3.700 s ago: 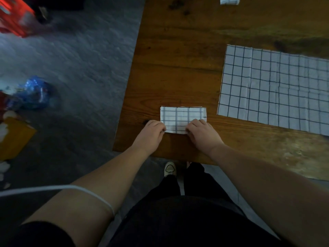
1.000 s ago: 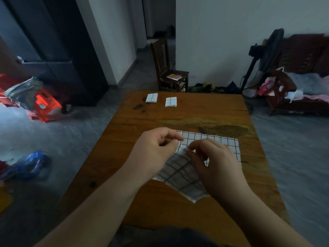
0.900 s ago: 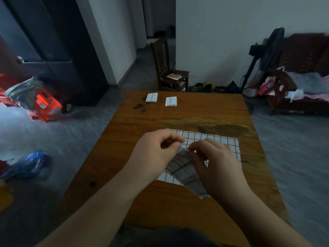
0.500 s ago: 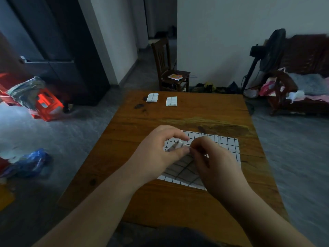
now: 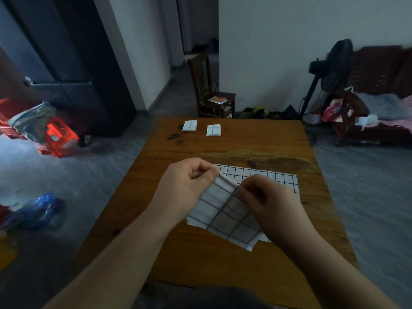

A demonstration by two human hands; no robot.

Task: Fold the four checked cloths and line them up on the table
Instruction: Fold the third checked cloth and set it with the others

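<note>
I hold a small folded checked cloth (image 5: 225,210) in the air above the wooden table (image 5: 223,150). My left hand (image 5: 187,186) pinches its upper left corner. My right hand (image 5: 267,204) pinches its top edge a little to the right. Under it an unfolded checked cloth (image 5: 263,177) lies flat on the table, partly hidden by my hands. Two folded checked cloths lie side by side near the far edge: one (image 5: 190,125) on the left, the other (image 5: 213,130) just right of it.
A dark stain (image 5: 172,137) marks the table near the far left. Beyond the table stand a wooden chair (image 5: 211,94), a fan (image 5: 330,72) and a sofa (image 5: 379,103) with clothes. Red stools (image 5: 55,134) and a blue bag (image 5: 38,210) lie on the floor at left.
Since 3.7 s ago I lifted the folded cloth off the table and my view rose to take in the room. Over the last second both hands spread slightly along its top edge.
</note>
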